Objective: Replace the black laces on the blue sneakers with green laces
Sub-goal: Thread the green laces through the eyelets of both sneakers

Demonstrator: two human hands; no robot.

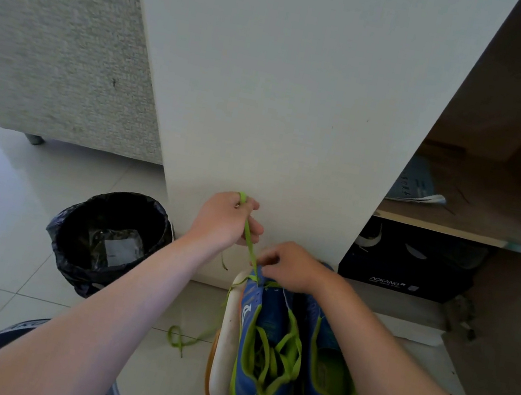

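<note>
Two blue sneakers with green trim stand side by side on the floor, toes pointing away from me: the left sneaker (pixel 264 347) and the right sneaker (pixel 325 376). My left hand (pixel 225 219) grips a green lace (pixel 249 240) and holds it taut above the left sneaker's toe end. My right hand (pixel 292 267) pinches the same lace down at the front eyelets. The lace's other end trails over the white sole onto the floor (pixel 181 340). No black lace is visible.
A bin lined with a black bag (pixel 108 240) stands on the tiled floor to the left. A white cabinet panel (pixel 287 97) rises straight ahead. An open shelf at the right holds papers (pixel 417 186), with a dark shoebox (pixel 407 265) below. My knees frame the bottom corners.
</note>
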